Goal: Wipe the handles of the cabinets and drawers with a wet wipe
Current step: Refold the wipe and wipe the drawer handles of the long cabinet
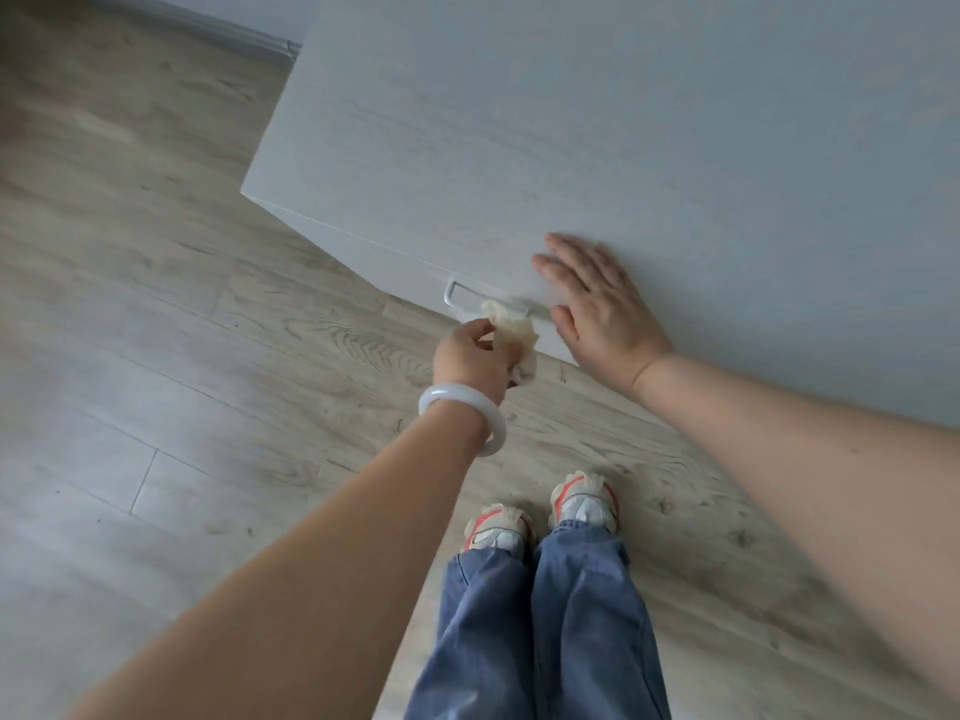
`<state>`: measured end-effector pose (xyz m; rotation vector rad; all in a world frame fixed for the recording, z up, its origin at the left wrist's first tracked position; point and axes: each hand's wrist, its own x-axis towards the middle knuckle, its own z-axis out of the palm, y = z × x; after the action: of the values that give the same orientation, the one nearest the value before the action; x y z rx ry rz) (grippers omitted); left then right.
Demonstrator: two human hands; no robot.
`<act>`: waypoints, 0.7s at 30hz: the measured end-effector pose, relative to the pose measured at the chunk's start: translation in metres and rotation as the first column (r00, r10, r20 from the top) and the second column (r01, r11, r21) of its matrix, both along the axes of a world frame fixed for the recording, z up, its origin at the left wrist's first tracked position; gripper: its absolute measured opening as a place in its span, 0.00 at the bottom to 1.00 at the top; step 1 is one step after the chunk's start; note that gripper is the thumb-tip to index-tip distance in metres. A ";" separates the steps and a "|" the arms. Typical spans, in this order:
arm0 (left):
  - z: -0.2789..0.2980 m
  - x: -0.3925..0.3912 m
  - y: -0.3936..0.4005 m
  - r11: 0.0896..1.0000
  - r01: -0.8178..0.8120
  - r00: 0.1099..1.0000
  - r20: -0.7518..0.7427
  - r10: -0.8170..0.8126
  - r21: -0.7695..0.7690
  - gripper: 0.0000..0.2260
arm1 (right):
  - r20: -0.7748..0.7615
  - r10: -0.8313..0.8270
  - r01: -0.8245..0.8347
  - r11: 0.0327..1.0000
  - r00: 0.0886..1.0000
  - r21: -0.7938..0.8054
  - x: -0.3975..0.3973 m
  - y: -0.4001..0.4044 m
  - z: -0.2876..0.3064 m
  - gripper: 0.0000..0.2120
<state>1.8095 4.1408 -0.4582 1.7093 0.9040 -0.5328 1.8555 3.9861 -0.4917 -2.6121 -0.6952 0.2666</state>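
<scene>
A pale grey cabinet (571,148) fills the upper right of the head view. A thin white bar handle (462,299) sticks out from its front edge. My left hand (470,358) grips a crumpled white wet wipe (511,330), and the wipe is pressed against the right part of the handle. My right hand (597,298) lies flat, fingers straight, on the cabinet's top surface just right of the handle. A white bangle (462,415) circles my left wrist. The handle's right end is hidden by the wipe.
Light wood-look floor (182,356) spreads to the left and below. My feet in pale sneakers (540,511) and blue jeans (540,626) stand close to the cabinet front. A grey skirting board (234,31) runs along the far wall.
</scene>
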 end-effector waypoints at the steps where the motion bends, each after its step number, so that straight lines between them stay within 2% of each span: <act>1: 0.011 0.002 0.004 0.997 0.071 0.997 0.010 -0.071 0.023 0.15 | -0.016 -0.011 0.011 1.000 1.000 -0.016 -0.009 -0.008 0.003 0.25; 6: 0.063 0.011 0.005 0.918 0.383 0.922 0.023 -0.387 0.107 0.12 | -0.216 -0.107 0.074 0.986 0.970 -0.152 -0.035 -0.038 0.042 0.22; 8: 0.085 0.013 -0.002 0.855 0.495 0.863 0.028 -0.504 0.153 0.08 | -0.371 -0.245 0.193 0.966 0.896 -0.172 -0.039 -0.047 0.065 0.20; 10: 0.114 0.015 -0.011 0.797 0.577 0.804 0.050 -0.593 0.177 0.07 | -0.447 -0.406 0.367 0.914 0.797 -0.174 -0.044 -0.059 0.096 0.17; 14: 0.176 0.022 -0.029 0.672 0.705 0.669 0.103 -0.736 0.226 0.07 | -0.409 -0.565 0.580 0.808 0.716 -0.102 -0.056 -0.084 0.162 0.16; 21: 0.289 0.019 -0.059 0.529 0.782 0.500 0.175 -0.848 0.330 0.06 | -0.382 -0.729 0.799 0.600 0.567 0.040 -0.095 -0.124 0.282 0.19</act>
<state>1.8284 4.0821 -0.1691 2.3135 -0.1979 -0.7633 1.7607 3.8625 -0.2093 -2.3044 0.5483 0.3138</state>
